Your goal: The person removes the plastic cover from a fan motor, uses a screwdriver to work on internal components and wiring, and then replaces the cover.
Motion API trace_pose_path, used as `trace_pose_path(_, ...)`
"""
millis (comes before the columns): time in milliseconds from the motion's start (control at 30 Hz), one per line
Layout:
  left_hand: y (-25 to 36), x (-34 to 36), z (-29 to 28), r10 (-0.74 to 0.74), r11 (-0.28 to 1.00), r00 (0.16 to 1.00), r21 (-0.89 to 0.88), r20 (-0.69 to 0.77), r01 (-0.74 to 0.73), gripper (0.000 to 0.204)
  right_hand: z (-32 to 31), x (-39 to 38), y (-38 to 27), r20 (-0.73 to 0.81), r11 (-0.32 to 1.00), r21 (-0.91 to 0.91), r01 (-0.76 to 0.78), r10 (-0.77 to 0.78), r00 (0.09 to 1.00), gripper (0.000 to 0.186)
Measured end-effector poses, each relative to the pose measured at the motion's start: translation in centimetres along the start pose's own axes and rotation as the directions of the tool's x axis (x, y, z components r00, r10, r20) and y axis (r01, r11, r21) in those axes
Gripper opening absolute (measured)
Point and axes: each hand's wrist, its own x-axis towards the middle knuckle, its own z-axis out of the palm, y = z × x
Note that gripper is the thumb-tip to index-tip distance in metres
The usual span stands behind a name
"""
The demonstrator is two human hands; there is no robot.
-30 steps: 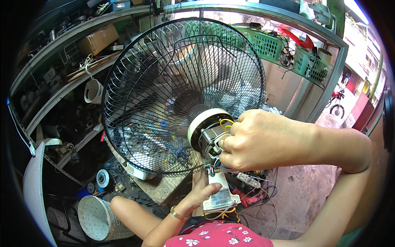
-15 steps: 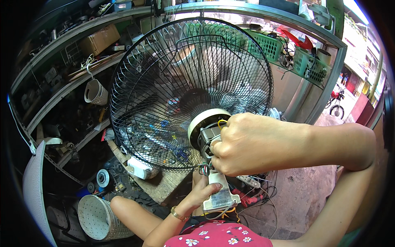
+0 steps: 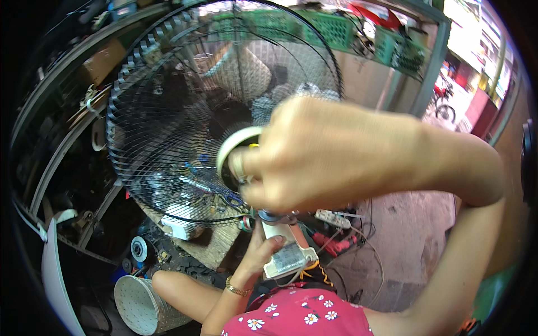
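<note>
A fan with a round black wire cage (image 3: 154, 148) fills the middle, tilted up to the left. At its back sits a cream ring (image 3: 228, 147) around the motor, which is mostly hidden. My right hand (image 3: 308, 157), smeared by motion, is closed over the motor; its fingers curl around it at the ring's near side. My left hand (image 3: 262, 246) grips the fan's white stand body (image 3: 288, 259), thumb on top. Coloured wires (image 3: 245, 224) show at the joint between motor and stand. The inner fingertips of both hands are hidden.
A perforated white bin (image 3: 137, 305) stands at lower left. Under the cage lies a wooden board (image 3: 218, 246). A red power tool (image 3: 334, 245), a white power strip (image 3: 333, 218) and loose cords lie at right. Green baskets (image 3: 328, 31) sit on the far shelf.
The fan head has swung left and nearer, tilting further over, with my right hand moving along on the motor. My left hand and the stand have shifted slightly left.
</note>
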Motion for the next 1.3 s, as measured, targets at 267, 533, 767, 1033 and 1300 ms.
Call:
trace_pose_path(267, -0.7, -0.5, -0.8, -0.045, 0.996, 0.998, 0.075, -0.043, 0.048, 0.067, 18.1, -16.3, -0.3, -0.134, 0.062, 0.724, -0.687, 0.990, -0.052, 0.022)
trace_pose_path(533, 1.1, -0.2, 1.0, 0.027, 0.999, 1.000, 0.046, -0.011, -0.027, 0.062, 53.3, -23.7, -16.9, 0.676, 0.504, -0.204, -0.840, 0.692, 0.251, 0.014)
trace_pose_path(767, 0.9, -0.4, 1.1, -0.074, 0.986, 0.997, 0.146, -0.031, 0.078, 0.071, 56.9, -24.3, -19.8, 0.796, 0.617, -0.262, -0.742, 0.573, 0.195, 0.020)
trace_pose_path(1033, 0.8, 0.2, 0.4, -0.081, 0.989, 0.997, 0.123, -0.003, 0.081, 0.070, 52.3, -24.7, -18.6, 0.759, 0.591, -0.185, -0.785, 0.593, 0.268, 0.013)
trace_pose_path(1300, 1.1, 0.1, 0.5, -0.051, 0.999, 0.999, 0.007, 0.008, 0.051, 0.055, 45.0, -24.2, -12.0, 0.872, 0.486, -0.101, -0.868, 0.464, 0.158, 0.061)
